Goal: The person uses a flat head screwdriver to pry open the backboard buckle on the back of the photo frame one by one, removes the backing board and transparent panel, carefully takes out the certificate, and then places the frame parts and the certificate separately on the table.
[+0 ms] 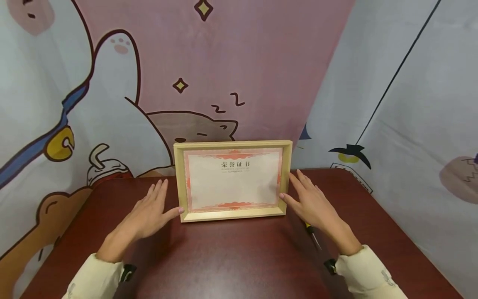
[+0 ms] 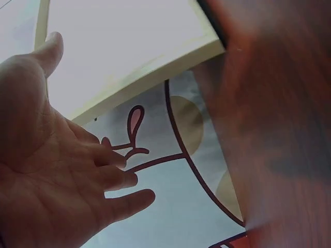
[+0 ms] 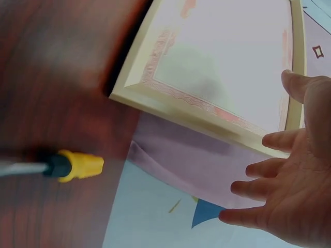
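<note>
A pale wooden picture frame [image 1: 233, 214] stands upright, leaning slightly back, at the rear of the table. Inside it is a white certificate [image 1: 233, 187] with a red patterned border and dark Chinese characters at the top. My left hand [image 1: 145, 216] is beside the frame's left edge, fingers extended and spread, its thumb tip overlapping the lower left corner. On the other side my right hand [image 1: 315, 207] is held the same way, thumb overlapping the right edge. Whether either thumb touches the wood, I cannot tell. Neither palm, in the wrist views, holds anything.
A screwdriver with a yellow and black handle [image 3: 80, 165] lies on the dark red-brown table [image 1: 224, 261], partly hidden under my right wrist in the head view. Behind the table hangs a cartoon-printed cloth [image 1: 269, 74], which also runs along both sides.
</note>
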Motion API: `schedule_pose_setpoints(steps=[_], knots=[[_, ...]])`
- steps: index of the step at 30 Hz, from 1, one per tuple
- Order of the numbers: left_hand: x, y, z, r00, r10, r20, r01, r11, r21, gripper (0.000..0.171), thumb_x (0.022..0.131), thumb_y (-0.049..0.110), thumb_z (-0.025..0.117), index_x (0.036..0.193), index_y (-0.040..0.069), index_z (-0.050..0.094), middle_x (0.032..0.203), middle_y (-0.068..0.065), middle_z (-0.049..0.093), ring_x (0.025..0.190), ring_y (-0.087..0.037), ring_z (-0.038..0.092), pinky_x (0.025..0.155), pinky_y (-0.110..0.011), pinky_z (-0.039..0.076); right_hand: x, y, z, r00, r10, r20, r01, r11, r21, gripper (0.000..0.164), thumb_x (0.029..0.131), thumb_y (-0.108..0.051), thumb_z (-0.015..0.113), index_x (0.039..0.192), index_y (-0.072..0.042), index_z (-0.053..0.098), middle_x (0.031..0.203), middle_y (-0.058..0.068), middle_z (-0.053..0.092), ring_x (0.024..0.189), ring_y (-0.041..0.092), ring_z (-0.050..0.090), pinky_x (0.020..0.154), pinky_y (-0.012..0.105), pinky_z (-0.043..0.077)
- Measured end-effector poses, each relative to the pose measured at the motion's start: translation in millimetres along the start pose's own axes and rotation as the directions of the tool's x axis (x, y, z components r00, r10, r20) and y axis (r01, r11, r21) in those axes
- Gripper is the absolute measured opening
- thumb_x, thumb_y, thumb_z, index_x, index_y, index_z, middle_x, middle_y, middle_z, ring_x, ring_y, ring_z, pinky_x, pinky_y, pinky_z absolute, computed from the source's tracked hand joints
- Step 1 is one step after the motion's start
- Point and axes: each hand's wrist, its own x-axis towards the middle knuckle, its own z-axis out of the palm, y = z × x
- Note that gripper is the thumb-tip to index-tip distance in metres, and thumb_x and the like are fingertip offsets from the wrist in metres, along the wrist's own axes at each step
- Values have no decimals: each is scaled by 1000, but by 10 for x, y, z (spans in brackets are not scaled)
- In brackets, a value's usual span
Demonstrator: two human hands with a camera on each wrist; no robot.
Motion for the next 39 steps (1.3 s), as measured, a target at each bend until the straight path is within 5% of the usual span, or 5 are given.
schedule_pose_setpoints(steps=[12,24,34,39], knots=[[124,-25,-103,999,-41,-4,40,984,-176,103,94,65,44,154,1,-10,160,-25,-6,145,-49,0,105,-74,13,246,-35,16,997,73,13,-74,982,171,83,96,-59,45,157,-11,14,160,24,11,144,43,21,107,64,28],[201,-1,-127,997,-73,12,74,961,-266,103,94,66,42,152,7,-18,161,-20,-14,146,-45,-7,110,-69,8,233,-2,-4,993,118,-22,-107,954,279,82,97,-56,46,158,-14,11,161,19,15,143,44,24,109,64,25],[274,33,-103,997,-75,31,81,944,-319,101,95,64,42,152,9,-20,161,-17,-15,148,-41,-4,112,-66,10,261,10,25,966,253,62,-248,822,513,85,96,-63,40,158,-18,4,161,18,14,144,43,22,110,64,22],[333,34,-76,998,-66,21,69,933,-353,100,96,63,42,152,10,-21,162,-19,-9,148,-40,7,112,-63,18,324,25,54,946,314,83,-304,765,568,85,96,-64,40,158,-16,6,161,17,14,146,40,21,113,60,22]])
